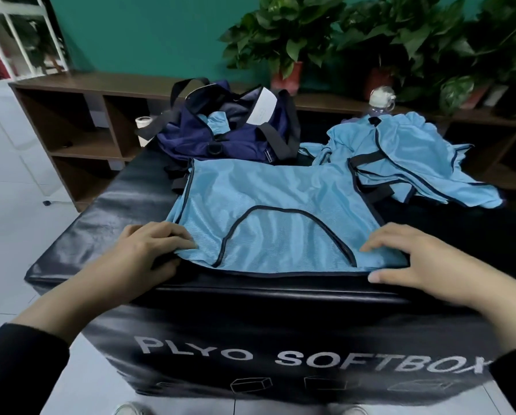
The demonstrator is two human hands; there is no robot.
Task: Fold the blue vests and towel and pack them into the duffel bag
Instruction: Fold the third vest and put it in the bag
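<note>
we are pinching near corners of vest [268,205], left hand [158,250], right hand [412,256]; vest stretching away toward duffel bag [229,130].

Blues on a black box, green behind

The vest [268,202] and the heap [409,157] are light blue with dark trim; the bag [229,136] is navy with black straps; the box [250,324] is glossy black with white lettering; the wall [149,34] is teal; the shelf [101,115] is brown
</note>
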